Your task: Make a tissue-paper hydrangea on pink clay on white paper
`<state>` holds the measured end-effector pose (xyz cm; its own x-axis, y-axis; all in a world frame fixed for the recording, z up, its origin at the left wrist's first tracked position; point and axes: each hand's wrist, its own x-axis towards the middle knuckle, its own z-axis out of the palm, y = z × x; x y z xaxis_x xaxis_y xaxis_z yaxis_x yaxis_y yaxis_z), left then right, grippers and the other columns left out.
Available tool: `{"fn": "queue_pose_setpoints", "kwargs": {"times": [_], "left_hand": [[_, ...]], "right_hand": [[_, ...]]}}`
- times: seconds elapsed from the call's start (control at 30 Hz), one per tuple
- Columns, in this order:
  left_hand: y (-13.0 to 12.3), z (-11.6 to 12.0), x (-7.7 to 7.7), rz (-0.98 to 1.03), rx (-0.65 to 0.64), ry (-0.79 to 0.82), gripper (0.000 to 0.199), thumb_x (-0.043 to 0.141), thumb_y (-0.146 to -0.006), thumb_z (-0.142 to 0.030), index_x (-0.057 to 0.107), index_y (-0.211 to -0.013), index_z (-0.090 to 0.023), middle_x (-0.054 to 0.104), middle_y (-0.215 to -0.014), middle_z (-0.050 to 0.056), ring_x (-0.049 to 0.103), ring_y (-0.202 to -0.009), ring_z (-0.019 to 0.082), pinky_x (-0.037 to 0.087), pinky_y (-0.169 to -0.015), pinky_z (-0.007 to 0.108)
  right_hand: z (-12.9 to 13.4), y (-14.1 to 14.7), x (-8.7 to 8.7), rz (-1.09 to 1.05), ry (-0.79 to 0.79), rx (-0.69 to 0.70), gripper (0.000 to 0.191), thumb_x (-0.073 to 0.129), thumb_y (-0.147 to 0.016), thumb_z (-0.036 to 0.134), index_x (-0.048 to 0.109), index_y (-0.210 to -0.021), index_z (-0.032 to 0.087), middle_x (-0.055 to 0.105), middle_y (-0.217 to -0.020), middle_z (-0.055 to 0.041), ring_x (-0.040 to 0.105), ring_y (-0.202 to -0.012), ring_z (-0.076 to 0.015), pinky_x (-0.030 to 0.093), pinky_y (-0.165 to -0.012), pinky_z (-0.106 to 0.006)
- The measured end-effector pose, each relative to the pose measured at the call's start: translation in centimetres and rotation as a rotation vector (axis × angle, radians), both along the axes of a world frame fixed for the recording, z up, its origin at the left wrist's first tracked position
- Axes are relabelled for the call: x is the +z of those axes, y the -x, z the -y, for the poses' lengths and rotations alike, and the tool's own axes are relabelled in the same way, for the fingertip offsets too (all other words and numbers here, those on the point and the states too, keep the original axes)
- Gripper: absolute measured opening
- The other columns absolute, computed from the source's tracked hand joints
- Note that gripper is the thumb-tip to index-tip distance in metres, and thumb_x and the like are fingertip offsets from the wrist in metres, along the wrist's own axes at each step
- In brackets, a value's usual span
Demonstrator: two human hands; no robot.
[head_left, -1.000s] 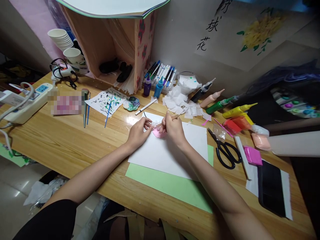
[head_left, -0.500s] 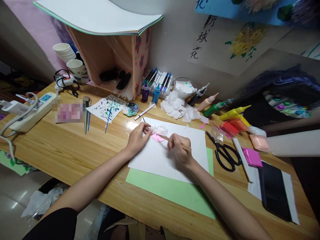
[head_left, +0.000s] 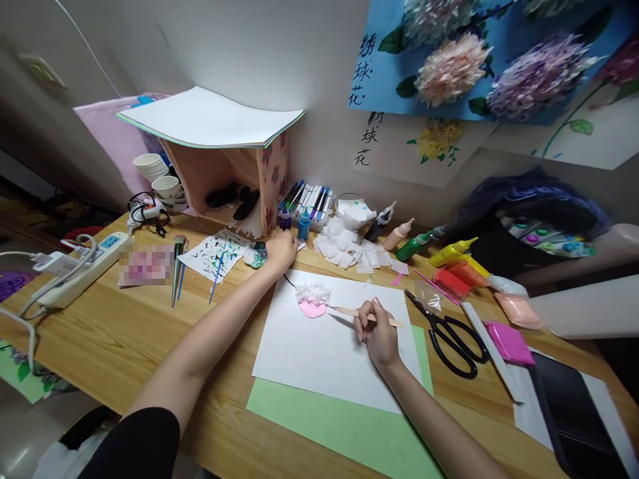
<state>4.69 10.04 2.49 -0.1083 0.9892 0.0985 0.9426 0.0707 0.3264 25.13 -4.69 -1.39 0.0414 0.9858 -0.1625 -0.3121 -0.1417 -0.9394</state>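
My right hand [head_left: 380,332] is closed around a flat wooden stick [head_left: 357,314]. The stick's pointed tip lies close to the right edge of a flower piece with a fluffy white paper top [head_left: 313,294] and a smooth pink base [head_left: 312,309]. This piece rests on a white sheet [head_left: 299,352], over a green sheet [head_left: 319,412]. My left hand [head_left: 282,251] reaches away to the back of the table, just in front of a purple paint bottle [head_left: 285,219] and over a white pen [head_left: 301,246]. Its fingertips are largely hidden, so its grip is unclear.
Torn white paper pieces [head_left: 344,239] lie behind the sheet. Black-handled scissors [head_left: 449,332] and a magenta clay pack [head_left: 509,342] are on the right. Brushes [head_left: 218,273] and a paint-spotted paper [head_left: 204,263] lie left. A blue paint bottle [head_left: 303,225] stands at the back.
My left hand has left the flower piece and moved to the back of the table. My right hand, still holding the stick, has drawn slightly right. The view has tilted upward.
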Motion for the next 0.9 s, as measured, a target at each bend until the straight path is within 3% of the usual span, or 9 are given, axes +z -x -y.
{"fn": "queue_pose_setpoints", "kwargs": {"times": [0.13, 0.23, 0.33, 0.37, 0.43, 0.5, 0.57, 0.73, 0.9], "left_hand": [[-0.3, 0.3, -0.4, 0.025, 0.014, -0.029, 0.013, 0.051, -0.085, -0.022, 0.063, -0.087, -0.017, 0.065, -0.099, 0.013, 0.058, -0.1, 0.026, 0.045, -0.077, 0.033], [0.6, 1.5, 0.6, 0.077, 0.011, -0.091, 0.016, 0.049, -0.087, -0.025, 0.063, -0.09, -0.019, 0.067, -0.099, 0.01, 0.06, -0.096, 0.023, 0.044, -0.077, 0.031], [1.7, 3.8, 2.5, 0.374, -0.063, -0.154, 0.016, 0.054, -0.084, -0.031, 0.064, -0.084, -0.017, 0.069, -0.088, 0.007, 0.061, -0.084, 0.02, 0.044, -0.075, 0.029], [2.0, 4.9, 3.1, 0.542, -0.111, -0.11, 0.018, 0.057, -0.082, -0.033, 0.064, -0.082, -0.016, 0.069, -0.084, 0.006, 0.061, -0.08, 0.019, 0.044, -0.072, 0.028], [2.5, 7.4, 3.9, 0.836, -0.253, 0.157, 0.021, 0.064, -0.075, -0.036, 0.065, -0.076, -0.015, 0.069, -0.077, 0.005, 0.062, -0.074, 0.017, 0.045, -0.069, 0.026], [2.5, 9.9, 4.0, 0.925, -0.347, 0.37, 0.024, 0.068, -0.07, -0.038, 0.066, -0.073, -0.015, 0.069, -0.074, 0.004, 0.061, -0.07, 0.016, 0.044, -0.066, 0.025], [2.3, 11.8, 3.2, 0.872, -0.335, 0.436, 0.021, 0.07, -0.067, -0.035, 0.068, -0.071, -0.015, 0.069, -0.071, 0.004, 0.059, -0.066, 0.014, 0.042, -0.062, 0.024], [1.3, 13.4, 0.3, 0.609, -0.25, 0.254, 0.015, 0.063, -0.076, -0.032, 0.07, -0.075, -0.019, 0.069, -0.072, 0.002, 0.059, -0.065, 0.015, 0.04, -0.06, 0.025], [1.0, 13.5, 0.0, 0.432, -0.207, 0.162, 0.011, 0.06, -0.078, -0.029, 0.068, -0.077, -0.021, 0.068, -0.075, 0.001, 0.058, -0.068, 0.016, 0.038, -0.061, 0.027]], "right_hand": [[0.0, 0.0, 0.0, 0.001, 0.004, 0.007, 0.051, 0.04, -0.089, 0.052, 0.043, -0.051, 0.019, 0.043, -0.034, 0.0027, 0.033, -0.031, -0.0066, 0.019, -0.035, -0.02], [0.1, -0.1, 0.1, 0.009, 0.001, 0.012, 0.052, 0.04, -0.089, 0.054, 0.043, -0.051, 0.019, 0.043, -0.034, 0.0027, 0.033, -0.03, -0.0066, 0.019, -0.035, -0.02], [0.4, -0.1, 0.2, 0.036, -0.008, 0.019, 0.052, 0.04, -0.089, 0.055, 0.044, -0.052, 0.019, 0.045, -0.035, 0.0024, 0.035, -0.031, -0.0071, 0.021, -0.034, -0.02], [0.5, -0.1, 0.2, 0.049, -0.014, 0.026, 0.052, 0.039, -0.089, 0.055, 0.044, -0.052, 0.019, 0.045, -0.036, 0.0022, 0.036, -0.032, -0.0072, 0.021, -0.035, -0.02], [0.7, -0.1, 0.2, 0.075, -0.03, 0.05, 0.052, 0.039, -0.089, 0.055, 0.045, -0.053, 0.019, 0.047, -0.037, 0.0019, 0.037, -0.033, -0.0074, 0.023, -0.035, -0.02], [0.8, 0.0, 0.2, 0.095, -0.048, 0.074, 0.052, 0.039, -0.089, 0.055, 0.046, -0.053, 0.019, 0.047, -0.038, 0.0017, 0.038, -0.034, -0.0078, 0.024, -0.036, -0.021], [0.9, 0.1, 0.4, 0.111, -0.063, 0.081, 0.052, 0.039, -0.089, 0.055, 0.047, -0.052, 0.019, 0.047, -0.039, 0.0015, 0.038, -0.035, -0.0084, 0.025, -0.037, -0.022], [1.5, 0.3, 0.8, 0.149, -0.142, 0.07, 0.052, 0.037, -0.092, 0.052, 0.049, -0.052, 0.02, 0.048, -0.04, 0.0011, 0.04, -0.038, -0.0105, 0.03, -0.042, -0.025], [1.7, 1.3, 1.6, 0.331, -0.267, 0.23, 0.052, 0.033, -0.095, 0.048, 0.051, -0.055, 0.02, 0.05, -0.047, 0.0001, 0.044, -0.047, -0.0124, 0.036, -0.051, -0.027]]}}
